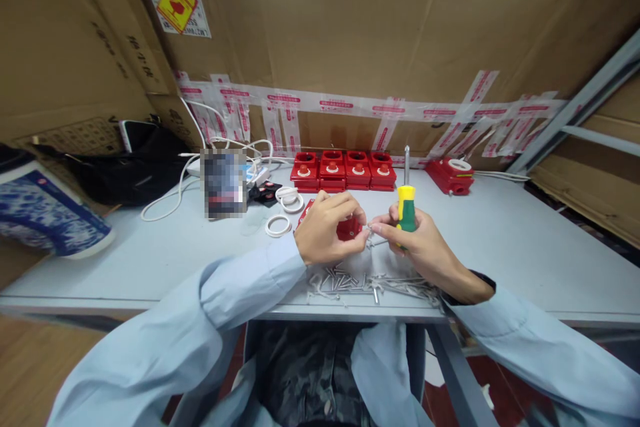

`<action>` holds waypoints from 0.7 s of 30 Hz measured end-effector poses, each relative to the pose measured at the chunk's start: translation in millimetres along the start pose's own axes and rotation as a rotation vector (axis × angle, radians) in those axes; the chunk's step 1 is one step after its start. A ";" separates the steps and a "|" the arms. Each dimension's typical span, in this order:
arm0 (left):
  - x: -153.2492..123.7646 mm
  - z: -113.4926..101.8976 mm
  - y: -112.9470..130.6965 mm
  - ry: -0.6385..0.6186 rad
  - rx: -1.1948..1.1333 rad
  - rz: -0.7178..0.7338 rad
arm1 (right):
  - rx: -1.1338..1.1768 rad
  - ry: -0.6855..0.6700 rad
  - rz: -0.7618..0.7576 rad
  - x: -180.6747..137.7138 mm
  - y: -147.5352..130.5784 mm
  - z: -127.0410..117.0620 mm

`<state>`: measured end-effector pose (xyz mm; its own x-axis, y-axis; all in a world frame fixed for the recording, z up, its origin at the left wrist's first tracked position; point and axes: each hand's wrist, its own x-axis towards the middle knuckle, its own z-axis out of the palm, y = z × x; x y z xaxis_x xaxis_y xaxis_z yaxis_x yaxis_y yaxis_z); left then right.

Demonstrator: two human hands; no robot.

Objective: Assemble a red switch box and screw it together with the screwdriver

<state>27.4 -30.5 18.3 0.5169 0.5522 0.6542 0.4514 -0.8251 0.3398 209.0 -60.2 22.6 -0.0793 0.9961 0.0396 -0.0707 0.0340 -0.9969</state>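
My left hand (327,230) grips a red plastic part (349,228) just above the grey table (500,240). My right hand (420,247) holds a green and yellow screwdriver (407,203) upright, its metal shaft pointing up. The fingertips of my right hand also pinch a small screw (373,229) right against the red part. A pile of loose screws (365,283) lies on the table directly beneath both hands.
A row of several red parts (343,170) stands at the back, with another red part (453,175) to the right. White rings (279,225) lie left of my hands. White cables (165,203), a black bag (130,170) and cardboard walls (400,20) surround the table.
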 end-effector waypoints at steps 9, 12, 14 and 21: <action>-1.0 4.2 -0.6 -0.009 -0.019 0.029 | 0.078 -0.009 0.009 -0.9 0.9 0.2; -2.3 5.3 -1.1 -0.023 -0.003 0.037 | 0.123 -0.028 0.045 -1.2 0.4 0.2; -3.1 6.0 -1.6 -0.038 0.017 0.036 | 0.149 -0.051 0.067 -1.3 0.1 0.3; -2.7 2.5 0.2 -0.020 0.017 0.048 | 0.094 -0.021 0.048 -0.8 1.9 -0.6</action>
<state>27.8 -31.8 15.0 0.5527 0.5146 0.6555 0.4382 -0.8485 0.2966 209.5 -60.9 20.6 -0.1060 0.9944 -0.0053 -0.1588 -0.0222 -0.9871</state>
